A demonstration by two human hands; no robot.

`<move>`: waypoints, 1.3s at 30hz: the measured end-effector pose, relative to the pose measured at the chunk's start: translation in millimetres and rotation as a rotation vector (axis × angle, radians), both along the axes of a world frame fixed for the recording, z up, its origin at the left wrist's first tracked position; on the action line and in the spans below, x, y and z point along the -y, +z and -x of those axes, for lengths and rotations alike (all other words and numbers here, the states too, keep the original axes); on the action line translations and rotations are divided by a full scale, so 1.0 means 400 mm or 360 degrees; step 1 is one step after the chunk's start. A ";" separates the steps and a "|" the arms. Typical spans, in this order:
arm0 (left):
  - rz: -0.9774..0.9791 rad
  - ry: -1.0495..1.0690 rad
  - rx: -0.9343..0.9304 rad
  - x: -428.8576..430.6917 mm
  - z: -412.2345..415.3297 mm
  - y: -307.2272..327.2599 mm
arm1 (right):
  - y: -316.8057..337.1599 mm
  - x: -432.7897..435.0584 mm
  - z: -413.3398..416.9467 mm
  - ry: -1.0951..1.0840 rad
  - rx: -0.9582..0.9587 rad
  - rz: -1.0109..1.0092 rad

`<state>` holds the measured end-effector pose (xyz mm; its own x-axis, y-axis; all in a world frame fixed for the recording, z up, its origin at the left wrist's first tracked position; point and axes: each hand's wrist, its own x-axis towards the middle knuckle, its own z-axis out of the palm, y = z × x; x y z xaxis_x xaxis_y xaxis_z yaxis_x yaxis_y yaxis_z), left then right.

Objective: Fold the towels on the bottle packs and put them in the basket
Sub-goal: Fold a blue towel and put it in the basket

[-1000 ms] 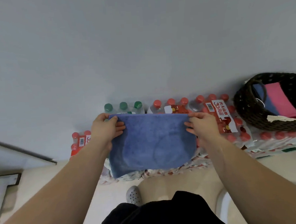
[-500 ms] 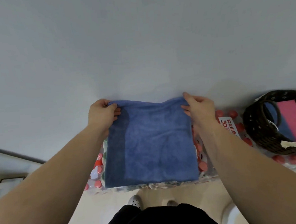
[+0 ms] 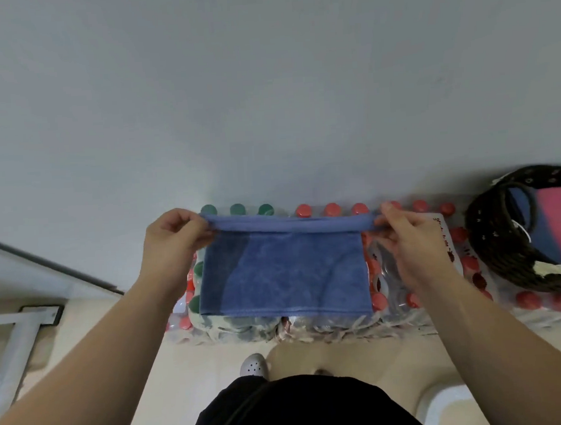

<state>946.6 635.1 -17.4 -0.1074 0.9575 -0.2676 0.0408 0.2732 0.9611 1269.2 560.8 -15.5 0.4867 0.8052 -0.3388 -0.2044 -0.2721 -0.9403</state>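
Note:
A blue towel [image 3: 286, 274] lies spread on the shrink-wrapped bottle packs [image 3: 388, 271] against the wall. Its far edge is lifted and curled toward me. My left hand [image 3: 172, 242] pinches the far left corner and my right hand [image 3: 405, 237] pinches the far right corner. The near edge rests flat at the front of the packs. A dark woven basket [image 3: 501, 241] sits on the packs at the right, holding folded blue and pink towels [image 3: 559, 221].
Green caps [image 3: 236, 209] and red caps [image 3: 331, 208] show behind the towel along the grey wall. A white frame [image 3: 14, 347] stands on the floor at the left. My shoe [image 3: 254, 365] and black shorts are below.
The far edge of the towel, which lay flat near the wall, is now lifted by both hands and drawn toward me. The view has tilted slightly.

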 end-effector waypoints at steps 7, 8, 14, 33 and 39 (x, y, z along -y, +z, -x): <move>0.0104 0.0046 -0.0409 0.154 0.050 -0.078 | -0.058 0.151 0.004 0.0569 0.0572 0.0052; 0.0107 0.0040 -0.0520 0.168 0.055 -0.089 | -0.063 0.164 0.009 0.0608 0.0580 0.0028; 0.0000 -0.0123 -0.1059 0.214 0.062 -0.122 | -0.100 0.207 0.005 0.0795 0.0906 -0.0031; -0.0573 -0.1284 -0.2167 0.106 -0.080 -0.166 | -0.162 0.009 0.290 0.1403 0.2250 0.0631; -0.0519 -0.1404 -0.2244 0.092 -0.077 -0.221 | -0.221 0.022 0.203 0.1321 0.2366 0.0618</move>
<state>977.2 598.2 -105.7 0.4847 0.8437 -0.2306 0.8722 -0.4861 0.0547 1188.2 552.0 -104.1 0.0714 0.9677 -0.2419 0.9956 -0.0841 -0.0423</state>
